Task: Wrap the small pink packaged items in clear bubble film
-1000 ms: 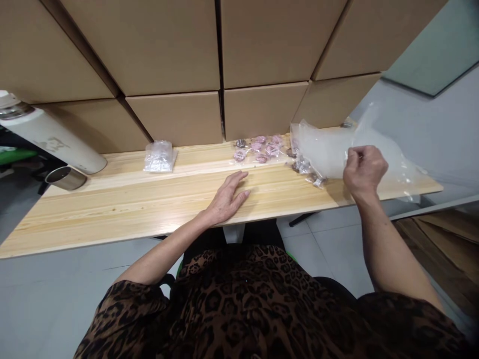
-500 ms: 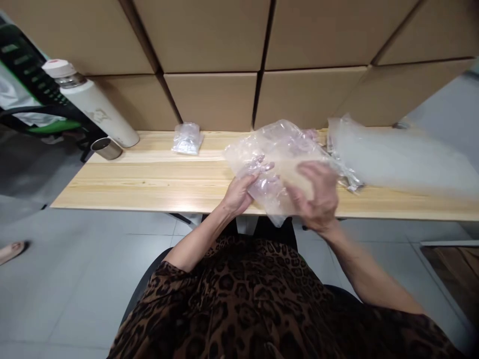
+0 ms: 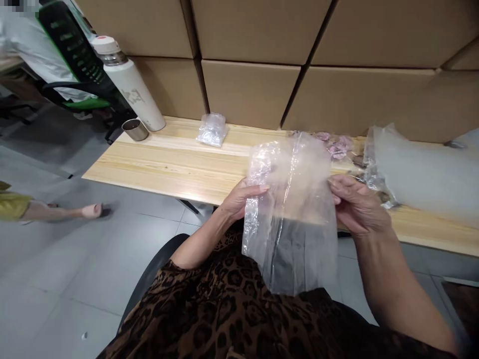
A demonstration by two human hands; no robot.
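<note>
A clear plastic bag (image 3: 295,214) hangs stretched between both hands over the front edge of the wooden table (image 3: 149,169). My left hand (image 3: 239,198) grips its left side, thumb on top and fingers behind. At the right edge my right hand (image 3: 357,202) pinches the film between thumb and fingers. Behind the bag lie small pink-purple items (image 3: 339,147) in clear wrapping, partly covered. To the right of them rests a stack of frosted plastic bags (image 3: 422,172).
Cardboard boxes (image 3: 254,94) are stacked along the table's back. On the left stand a white thermos (image 3: 134,89) and a metal cup (image 3: 135,129). A folded clear packet (image 3: 212,130) lies near the boxes. Someone's leg (image 3: 60,210) and an office chair (image 3: 71,55) appear at left.
The crumpled bag has been spread out flat and hangs lower. My right hand has moved right and now pinches the bag's edge. The view has turned, and more of a person shows at left.
</note>
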